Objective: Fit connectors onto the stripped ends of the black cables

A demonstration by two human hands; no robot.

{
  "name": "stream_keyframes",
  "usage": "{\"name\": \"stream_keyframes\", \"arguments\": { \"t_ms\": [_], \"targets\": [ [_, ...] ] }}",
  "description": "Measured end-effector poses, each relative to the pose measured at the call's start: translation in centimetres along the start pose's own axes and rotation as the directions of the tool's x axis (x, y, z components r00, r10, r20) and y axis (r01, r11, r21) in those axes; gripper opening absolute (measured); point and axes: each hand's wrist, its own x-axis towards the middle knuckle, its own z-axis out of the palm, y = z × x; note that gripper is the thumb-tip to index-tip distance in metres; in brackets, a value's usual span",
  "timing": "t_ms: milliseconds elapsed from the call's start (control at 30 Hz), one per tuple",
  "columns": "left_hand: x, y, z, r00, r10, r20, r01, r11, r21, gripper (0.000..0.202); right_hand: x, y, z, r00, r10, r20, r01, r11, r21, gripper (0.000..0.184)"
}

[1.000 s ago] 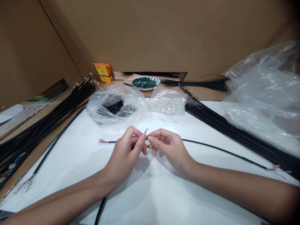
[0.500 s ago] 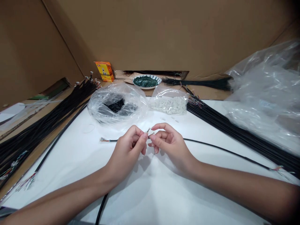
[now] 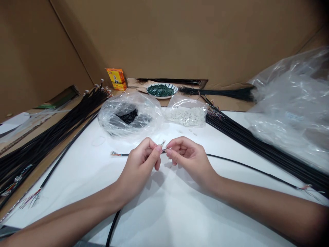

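Note:
In the middle of the view, my left hand (image 3: 140, 163) is closed, thumb and index finger pinching thin loose wires (image 3: 163, 142) whose tips poke up past the thumb. A black cable (image 3: 113, 226) runs out from below my left wrist toward the near edge; its link to these wires is hidden by the hand. Facing it, my right hand (image 3: 192, 161) pinches a wire between thumb and forefinger. Behind both hands lies another black cable (image 3: 244, 164), with a small white connector (image 3: 113, 153) at its left end and bare coloured wires at its right end.
Bundles of black cables lie at left (image 3: 64, 127) and right (image 3: 257, 140). Behind my hands sit a clear bag of black pieces (image 3: 144, 118) and a bag of white pieces (image 3: 189, 115). Farther back are a plate (image 3: 175, 90), an orange box (image 3: 116, 79) and cardboard walls (image 3: 180, 37).
My right fingertips have closed onto a wire beside the left hand's grip; before, the index finger was lifted apart. The view has shifted slightly.

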Motion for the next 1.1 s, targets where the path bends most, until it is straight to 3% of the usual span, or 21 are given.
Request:
{"name": "stream_keyframes", "arguments": {
  "t_ms": [600,800,1100],
  "targets": [
    [-0.2,0.1,-0.2,1.000,-0.008,0.023,0.006,0.997,0.077,0.030,0.6,-0.9,-0.5,0.989,0.134,0.064,-0.136,0.990,0.029,0.017],
    [0.0,0.0,-0.4,0.988,0.097,0.121,-0.121,0.970,0.210,0.018,1.7,-2.3,-1.9,0.895,0.403,0.194,-0.414,0.910,0.020,0.016],
    [0.1,-0.4,-0.5,0.982,0.148,0.120,-0.187,0.875,0.446,0.016,2.4,-3.6,-2.8,0.833,0.494,0.250,-0.471,0.870,-0.150,0.015]
  ]
}}
